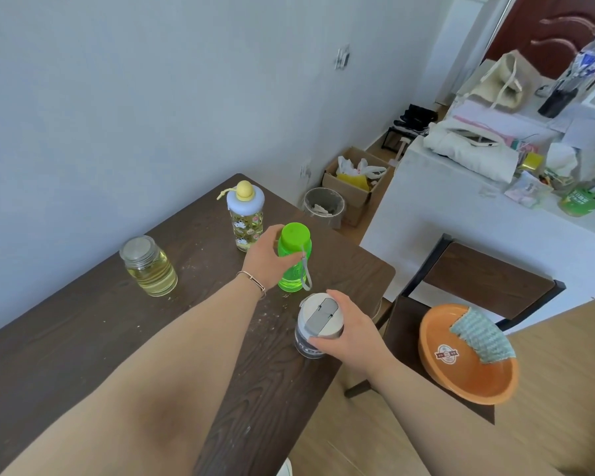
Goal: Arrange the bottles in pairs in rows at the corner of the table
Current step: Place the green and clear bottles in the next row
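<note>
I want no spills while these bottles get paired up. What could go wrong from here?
1. The white-lidded bottle in the right hand stands close to the table's near edge; a nudge might tip it off.
2. The left hand grips the green bottle right beside the cartoon bottle, which could get knocked.

A home: shoe rack (413, 123), cluttered counter (461, 201), wooden door (557, 32).

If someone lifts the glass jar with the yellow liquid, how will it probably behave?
The glass jar looks over half full, so it is probably heavy for its size. Its smooth glass wall may be slippery and could break if dropped. It is wide and low on the table, so it seems unlikely to tip.
</note>
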